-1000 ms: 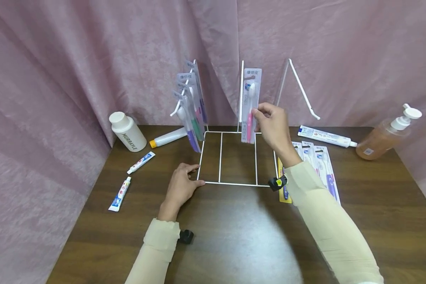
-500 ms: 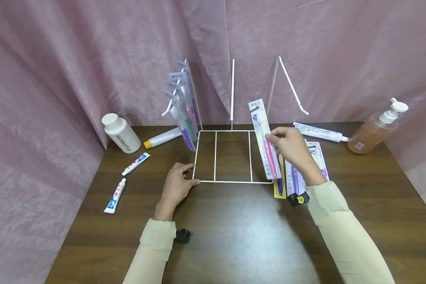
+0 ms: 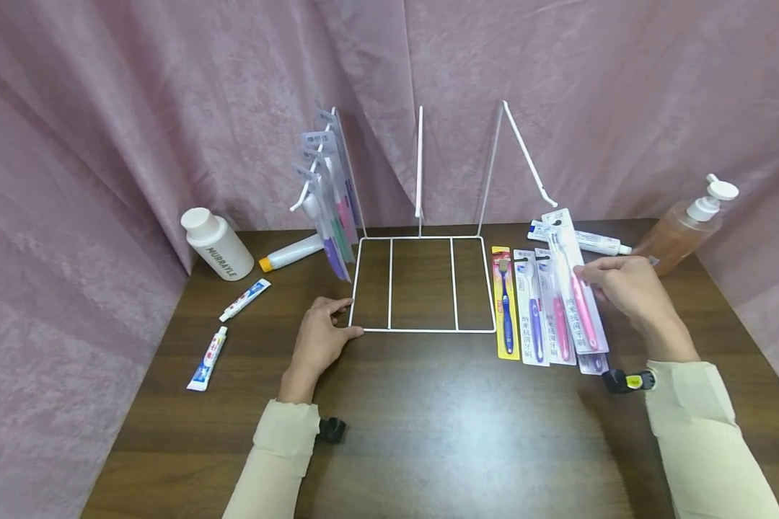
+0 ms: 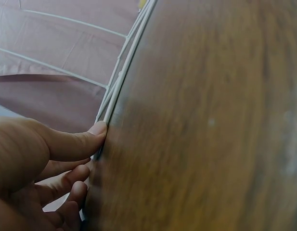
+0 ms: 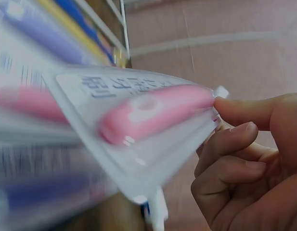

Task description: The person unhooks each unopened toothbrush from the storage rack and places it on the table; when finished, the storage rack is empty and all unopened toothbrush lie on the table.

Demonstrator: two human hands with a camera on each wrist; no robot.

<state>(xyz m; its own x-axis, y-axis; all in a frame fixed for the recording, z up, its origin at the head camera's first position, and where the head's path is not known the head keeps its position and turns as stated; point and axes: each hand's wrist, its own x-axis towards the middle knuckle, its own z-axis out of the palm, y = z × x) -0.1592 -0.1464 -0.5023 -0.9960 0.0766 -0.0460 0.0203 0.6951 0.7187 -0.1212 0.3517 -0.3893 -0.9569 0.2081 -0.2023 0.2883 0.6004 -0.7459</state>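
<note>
My right hand (image 3: 635, 292) pinches the edge of a packaged pink toothbrush (image 3: 581, 303) between thumb and fingers. That pack is tilted and overlaps other packaged toothbrushes at the right of the table. In the right wrist view its pink handle (image 5: 160, 113) shows through the clear blister, the thumb at its edge. My left hand (image 3: 321, 337) holds the front left corner of a white wire rack (image 3: 422, 331), thumb on the front wire. Several toothbrush packs (image 3: 329, 209) hang on the rack's left hook; its middle hook (image 3: 419, 162) and right hook (image 3: 529, 155) are bare.
A yellow toothbrush pack (image 3: 506, 306) and purple pack (image 3: 532, 310) lie right of the rack. A toothpaste tube (image 3: 597, 244) and pump bottle (image 3: 681, 234) stand behind. At left are a white bottle (image 3: 219, 245), an orange-capped tube (image 3: 292, 252) and small tubes (image 3: 245, 299).
My right hand has carried the pink toothbrush pack away from the middle hook, right and down, to over the packs on the table. The left hand has stayed at the rack's corner.
</note>
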